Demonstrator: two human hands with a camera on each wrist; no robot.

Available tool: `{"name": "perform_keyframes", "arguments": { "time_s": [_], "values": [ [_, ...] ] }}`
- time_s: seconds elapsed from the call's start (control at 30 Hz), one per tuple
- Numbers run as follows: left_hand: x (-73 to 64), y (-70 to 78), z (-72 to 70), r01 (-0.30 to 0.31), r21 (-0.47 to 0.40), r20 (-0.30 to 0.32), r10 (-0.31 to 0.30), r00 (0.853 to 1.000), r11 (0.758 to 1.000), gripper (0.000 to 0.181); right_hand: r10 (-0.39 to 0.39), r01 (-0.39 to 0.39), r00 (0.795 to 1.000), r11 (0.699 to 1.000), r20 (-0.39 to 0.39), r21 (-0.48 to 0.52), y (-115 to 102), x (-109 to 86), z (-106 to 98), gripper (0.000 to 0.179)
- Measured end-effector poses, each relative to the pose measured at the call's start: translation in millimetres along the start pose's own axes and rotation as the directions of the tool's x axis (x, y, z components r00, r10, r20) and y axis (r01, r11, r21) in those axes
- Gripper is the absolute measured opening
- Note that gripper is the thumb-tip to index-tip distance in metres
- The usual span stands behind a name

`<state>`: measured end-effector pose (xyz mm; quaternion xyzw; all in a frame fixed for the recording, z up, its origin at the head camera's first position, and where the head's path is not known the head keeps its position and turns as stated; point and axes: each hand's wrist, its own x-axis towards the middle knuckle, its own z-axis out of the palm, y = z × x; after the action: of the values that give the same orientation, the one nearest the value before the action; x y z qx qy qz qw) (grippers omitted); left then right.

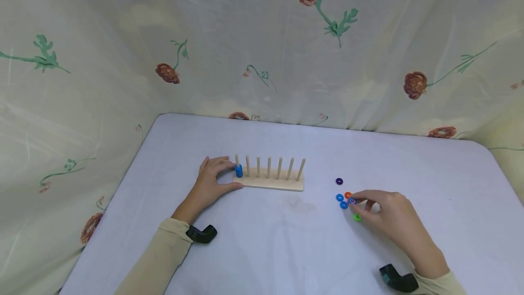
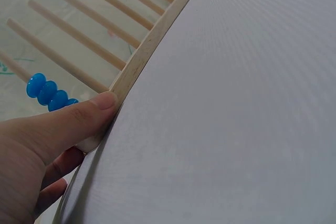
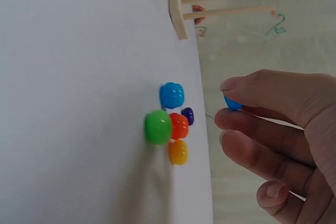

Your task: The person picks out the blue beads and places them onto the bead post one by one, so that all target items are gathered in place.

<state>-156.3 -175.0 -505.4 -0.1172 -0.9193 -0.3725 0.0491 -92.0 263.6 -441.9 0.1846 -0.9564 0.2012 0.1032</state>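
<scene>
A wooden peg rack (image 1: 272, 184) with a row of upright pegs stands on the table. Several blue rings (image 2: 47, 93) are stacked on its leftmost peg. My left hand (image 1: 210, 183) grips that end of the rack, its thumb (image 2: 86, 111) along the front edge of the base and other fingers partly hidden behind. Off to the right, my right hand (image 1: 389, 213) pinches a blue ring (image 3: 232, 103) between thumb and forefinger, raised over the loose rings. Most of that ring is covered by the fingertips in the right wrist view.
Loose rings lie close together right of the rack: blue (image 3: 172, 95), green (image 3: 158, 127), orange (image 3: 180, 125), yellow (image 3: 178, 152) and purple (image 3: 188, 116). A white cloth covers the table (image 1: 262, 249). Behind it hangs a flowered curtain (image 1: 254, 35).
</scene>
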Motion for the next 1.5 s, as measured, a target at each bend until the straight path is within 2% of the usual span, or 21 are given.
{"name": "perform_keyframes", "arguments": {
  "time_s": [0.17,0.43,0.83,1.0,1.27,1.5],
  "values": [
    [0.5,0.9,-0.5,0.001,0.001,-0.003,-0.001,1.000,1.000,0.062,-0.027,0.026,0.999,0.999,-0.037,-0.025,2,6.3,-10,0.026],
    [0.3,1.9,-0.5,0.008,0.005,-0.001,-0.008,1.000,1.000,0.060,-0.019,0.019,1.000,1.000,-0.006,-0.008,-11,24.9,-22,0.027],
    [-0.3,1.9,-1.2,0.007,0.007,0.000,-0.007,1.000,1.000,0.060,-0.131,0.141,0.988,0.983,-0.083,0.116,-43,62.1,-17,0.023],
    [-0.2,1.7,-1.2,0.008,0.005,0.003,-0.008,1.000,1.000,0.061,-0.156,0.172,0.983,0.966,-0.097,0.191,-57,77.4,-11,0.022],
    [0.3,1.8,-1.6,-0.004,0.001,0.000,0.004,1.000,1.000,0.060,-0.231,0.265,0.963,0.909,-0.139,0.323,-85,100.9,4,0.020],
    [0.2,2.7,-1.1,0.000,0.014,-0.001,0.000,1.000,1.000,0.061,-0.241,0.267,0.964,0.889,-0.116,0.371,-111,117.0,17,0.016]
  ]
}}
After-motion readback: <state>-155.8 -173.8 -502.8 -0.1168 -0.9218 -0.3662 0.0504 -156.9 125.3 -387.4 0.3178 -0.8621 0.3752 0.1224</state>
